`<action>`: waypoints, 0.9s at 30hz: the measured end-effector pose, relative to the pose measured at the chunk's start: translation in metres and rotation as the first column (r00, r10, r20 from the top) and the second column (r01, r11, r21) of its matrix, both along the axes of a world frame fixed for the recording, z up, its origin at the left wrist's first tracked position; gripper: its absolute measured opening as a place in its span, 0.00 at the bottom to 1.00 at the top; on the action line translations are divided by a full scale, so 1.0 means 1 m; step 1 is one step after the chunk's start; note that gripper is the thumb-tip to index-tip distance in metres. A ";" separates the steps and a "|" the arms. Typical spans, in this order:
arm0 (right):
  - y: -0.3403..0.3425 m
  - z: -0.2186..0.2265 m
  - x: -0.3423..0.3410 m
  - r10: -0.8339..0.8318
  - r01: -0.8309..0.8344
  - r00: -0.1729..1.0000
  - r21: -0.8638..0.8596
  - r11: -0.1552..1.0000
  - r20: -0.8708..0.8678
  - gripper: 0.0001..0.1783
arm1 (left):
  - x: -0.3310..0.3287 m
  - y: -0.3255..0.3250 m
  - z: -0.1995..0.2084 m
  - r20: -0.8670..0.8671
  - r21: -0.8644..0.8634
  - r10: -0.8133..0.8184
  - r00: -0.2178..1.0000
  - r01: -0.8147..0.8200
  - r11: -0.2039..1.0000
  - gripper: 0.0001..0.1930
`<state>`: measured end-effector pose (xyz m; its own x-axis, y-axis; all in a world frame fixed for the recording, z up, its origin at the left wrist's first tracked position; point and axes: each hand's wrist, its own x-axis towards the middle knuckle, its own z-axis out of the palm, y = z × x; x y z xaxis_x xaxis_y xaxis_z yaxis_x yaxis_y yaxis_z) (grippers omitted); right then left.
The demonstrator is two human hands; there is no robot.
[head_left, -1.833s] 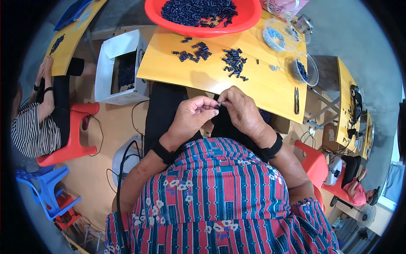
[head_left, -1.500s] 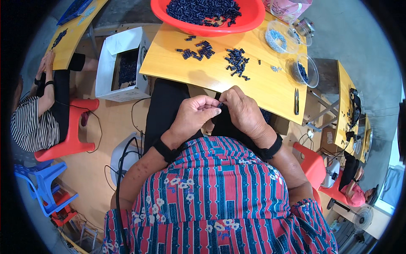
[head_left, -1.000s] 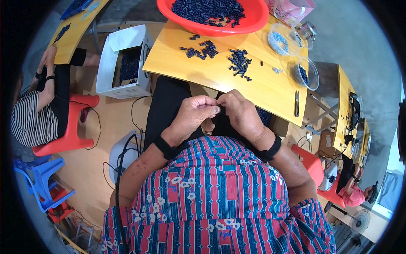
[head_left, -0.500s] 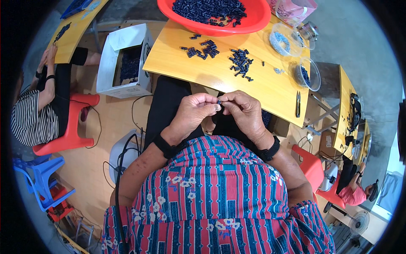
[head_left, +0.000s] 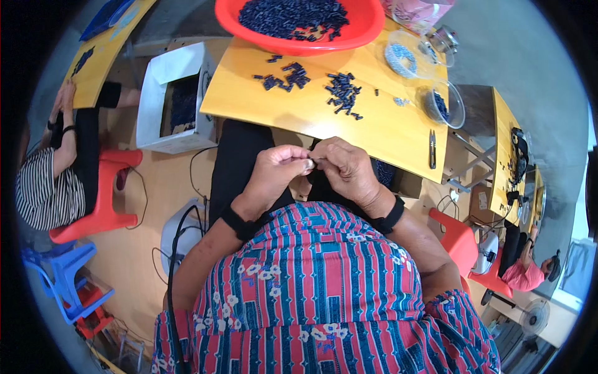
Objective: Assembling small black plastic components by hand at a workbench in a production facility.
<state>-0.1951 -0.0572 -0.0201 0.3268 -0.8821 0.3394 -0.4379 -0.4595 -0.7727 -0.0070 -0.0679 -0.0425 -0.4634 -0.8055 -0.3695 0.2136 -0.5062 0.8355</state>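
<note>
Close to the table's near edge, in front of my lap, my left hand (head_left: 273, 177) and my right hand (head_left: 347, 167) meet fingertip to fingertip. Both are closed in a pinch on a small dark piece (head_left: 315, 160), which the fingers almost entirely cover. On the yellow table (head_left: 268, 115) just beyond them lie two loose piles of short dark blue cylindrical parts: a left pile (head_left: 293, 76) and a right pile (head_left: 343, 93). To the right of my right hand, a pair of small black thread snips (head_left: 432, 149) rests on the tabletop.
A red basin (head_left: 372, 31) full of dark blue parts stands at the far edge. Clear plastic tubs (head_left: 456, 118) with small parts are at the right. A white carton (head_left: 149, 112) stands left of the table. Other people sit on red stools (head_left: 115, 199) at both sides.
The view has shifted slightly, so the table sits a little lower and further left. My right fingers have curled more over the small dark piece, which showed more clearly before.
</note>
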 end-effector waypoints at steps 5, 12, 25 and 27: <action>0.000 -0.003 0.000 -0.027 0.027 0.999 -0.007 1.000 0.043 0.10 | 0.000 -0.006 -0.002 0.023 -0.075 -0.028 0.999 0.030 0.997 0.07; -0.010 -0.008 -0.039 -0.487 0.496 0.868 0.124 0.860 -0.096 0.03 | -0.001 -0.008 -0.007 0.082 -0.126 -0.063 0.995 0.073 0.989 0.07; -0.042 -0.020 -0.061 -0.496 0.500 0.834 -0.052 0.865 -0.240 0.05 | -0.002 -0.009 -0.003 0.070 -0.061 -0.136 0.988 0.140 0.988 0.07; -0.043 -0.021 -0.061 -0.497 0.496 0.824 -0.079 0.865 -0.272 0.03 | -0.002 -0.009 -0.005 0.082 -0.067 -0.137 0.987 0.142 0.988 0.07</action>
<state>-0.2560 -0.1000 -0.0414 -0.0752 -0.9491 0.3058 -0.8007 -0.1253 -0.5858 -0.0090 -0.0767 -0.0477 -0.5453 -0.7609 -0.3516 0.0787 -0.4641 0.8823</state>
